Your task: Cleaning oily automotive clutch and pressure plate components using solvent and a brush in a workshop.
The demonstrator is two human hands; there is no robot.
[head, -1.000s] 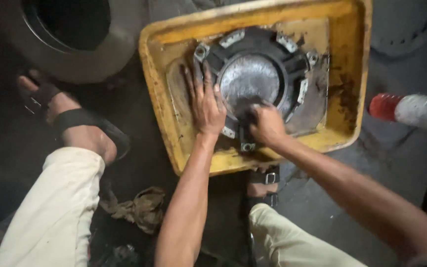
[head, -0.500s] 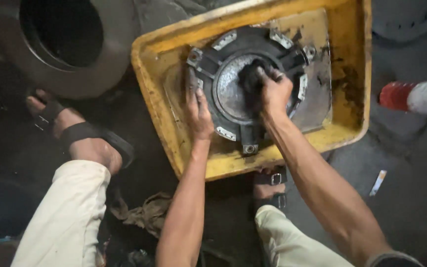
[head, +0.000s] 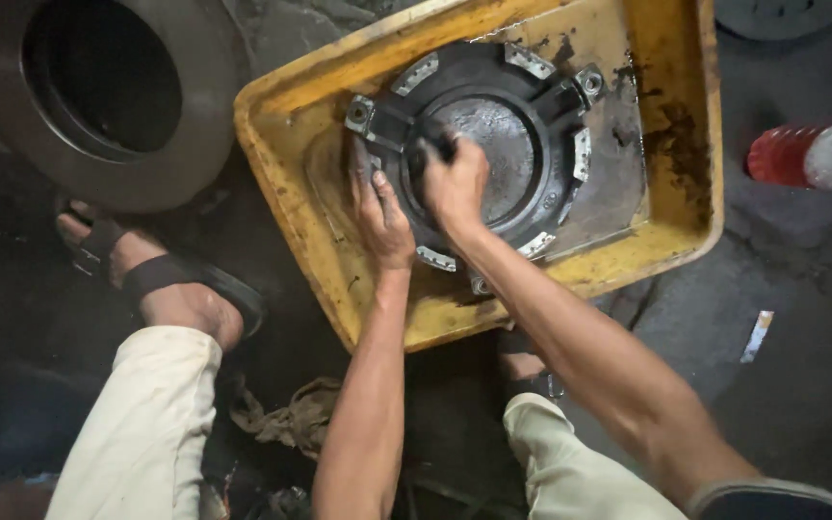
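Two hands on one part; your left hand (head: 380, 220) lies flat, fingers together, on the left rim of the round dark metal housing (head: 479, 149), seemingly to steady it; your right hand (head: 455, 183) is fisted around a dark wad (head: 432, 144), pressed to the housing's shiny centre plate; housing sits inside the yellow tray (head: 671, 125), likely there to catch grime; rag (head: 291, 419) lies between your knees.

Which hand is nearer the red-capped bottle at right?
Right. The right hand sits on the round metal part's face, the left hand on its left rim, farther from the bottle.
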